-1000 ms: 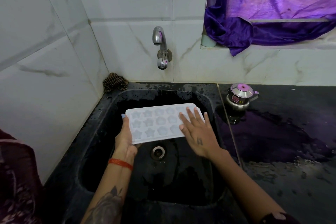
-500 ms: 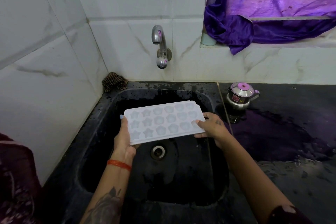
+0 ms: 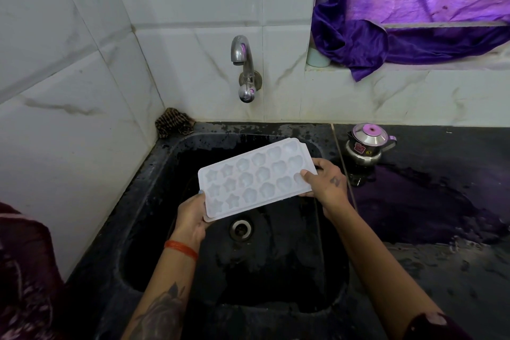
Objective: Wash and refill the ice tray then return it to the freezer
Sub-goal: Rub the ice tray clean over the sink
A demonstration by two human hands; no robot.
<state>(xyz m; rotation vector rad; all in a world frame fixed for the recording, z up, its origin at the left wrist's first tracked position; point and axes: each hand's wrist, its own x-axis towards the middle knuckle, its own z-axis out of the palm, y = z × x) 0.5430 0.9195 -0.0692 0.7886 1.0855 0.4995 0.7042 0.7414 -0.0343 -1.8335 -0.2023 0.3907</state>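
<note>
I hold the white ice tray [image 3: 255, 181] tilted over the black sink [image 3: 154, 174], cups up and looking empty. My left hand [image 3: 191, 217] grips its near corner; my right hand [image 3: 327, 183] pinches the far end, thumb on top. The tap [image 3: 244, 69] above runs no water, so I judge that refilling and the freezer trip remain.

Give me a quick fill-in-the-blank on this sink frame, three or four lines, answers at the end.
1. Both hands hold the white ice tray above the black ____.
2. The left hand wears an orange band on its ____.
3. No ____ runs from the tap.
4. The small steel pot stands to the ____ of the sink.

Answers: sink; wrist; water; right
</note>
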